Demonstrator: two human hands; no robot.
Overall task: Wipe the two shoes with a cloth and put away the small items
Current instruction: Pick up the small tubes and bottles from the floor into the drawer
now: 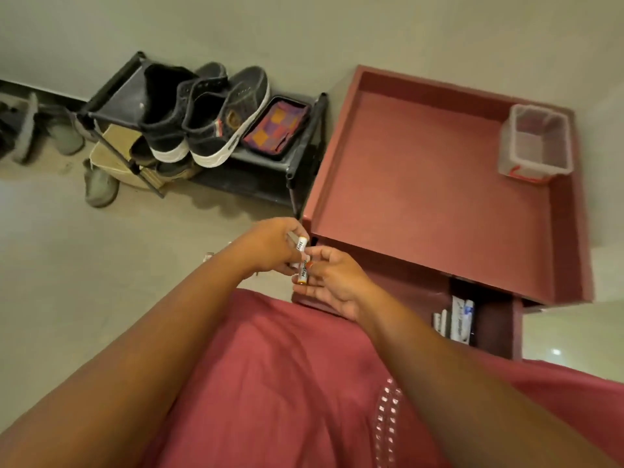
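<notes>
Left hand: one white battery is gripped.
Right hand: a second battery is pinched.
Shoes: stood on the far-left rack.

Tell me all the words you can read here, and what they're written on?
"Hey": on the small white cylindrical battery gripped in the left hand.
Blurred print, unreadable: on the second white battery, held by the right hand.
Too small to read: white packets in the red cabinet's open compartment.
</notes>
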